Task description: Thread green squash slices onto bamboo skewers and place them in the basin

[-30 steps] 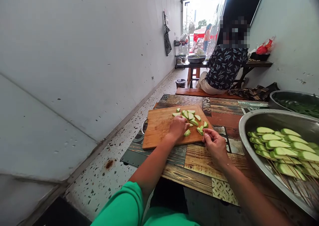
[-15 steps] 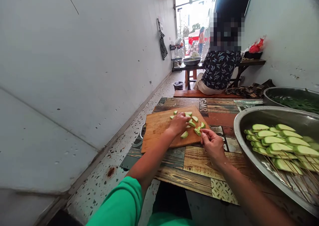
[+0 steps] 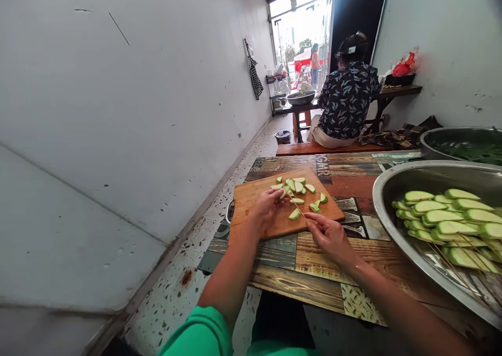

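Over the wooden cutting board [image 3: 245, 209], my left hand [image 3: 266, 204] pinches a pale green slice, apparently zucchini [image 3: 277, 186]. My right hand [image 3: 329, 237] grips a thin wooden skewer [image 3: 297, 208] that slants up and left, its tip close to the left fingers. Whether the tip is inside the slice I cannot tell. Loose zucchini slices [image 3: 298, 187] lie in a heap and scattered on the board. To the right, a large metal basin [image 3: 378, 199] holds several zucchini slices on skewers [image 3: 447, 228].
Behind that basin stands a second metal bowl [image 3: 429, 139] with dark green leaves. Beyond the patterned table [image 3: 314, 285], a person in a dark printed shirt [image 3: 347, 102] sits on a red-brown bench [image 3: 294, 149]. A white wall [image 3: 137, 136] runs along the left.
My left hand has drawn back left from the heap, now with a slice in its fingers. My right hand has shifted slightly down, bringing the skewer across toward it. The view has tilted slightly.
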{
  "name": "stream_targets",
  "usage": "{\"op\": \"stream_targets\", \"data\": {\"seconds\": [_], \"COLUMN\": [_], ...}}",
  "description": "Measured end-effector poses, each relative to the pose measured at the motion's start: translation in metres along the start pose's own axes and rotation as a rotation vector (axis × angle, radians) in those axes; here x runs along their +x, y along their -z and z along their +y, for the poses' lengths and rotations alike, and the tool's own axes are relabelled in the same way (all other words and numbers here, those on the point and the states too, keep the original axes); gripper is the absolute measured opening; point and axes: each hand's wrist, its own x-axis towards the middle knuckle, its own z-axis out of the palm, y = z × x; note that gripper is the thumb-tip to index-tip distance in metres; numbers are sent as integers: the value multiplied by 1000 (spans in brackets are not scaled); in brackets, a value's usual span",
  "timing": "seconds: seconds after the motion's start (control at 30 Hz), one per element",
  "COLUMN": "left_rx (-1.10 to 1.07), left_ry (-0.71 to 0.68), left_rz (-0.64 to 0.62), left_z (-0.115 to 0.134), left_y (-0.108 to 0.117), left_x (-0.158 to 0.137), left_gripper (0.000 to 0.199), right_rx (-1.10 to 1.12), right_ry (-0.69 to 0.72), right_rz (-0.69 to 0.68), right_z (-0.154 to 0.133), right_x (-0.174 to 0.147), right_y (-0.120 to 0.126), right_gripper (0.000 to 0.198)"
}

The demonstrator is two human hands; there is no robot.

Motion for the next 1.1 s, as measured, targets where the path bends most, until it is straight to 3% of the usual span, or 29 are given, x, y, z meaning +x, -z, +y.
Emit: {"op": "stream_targets", "data": {"seconds": [0.1,0.2,0.33,0.87,1.1], "left_rx": [-258,-352,-349,-366,-266], "left_ry": [71,87,46,17,-51], "left_rz": [93,152,198,181,173], "left_z": [-2,-2,0,2,-1], "left_y": [14,16,10,5,3], "left_x": [0,3,2,-4,-4], "left_gripper": [4,1,6,18,19], "right_rx": [-67,-110,-138,-134,-87], "right_ry": [1,1,20,47,35], "right_rz": [-29,-18,-8,22,5], "right_z": [1,4,8,6,3], "right_x": [-3,-3,-3,-3,-3], "right_y": [-3,-4,-5,-4,-4], "right_gripper": [42,41,39,33,31]}}
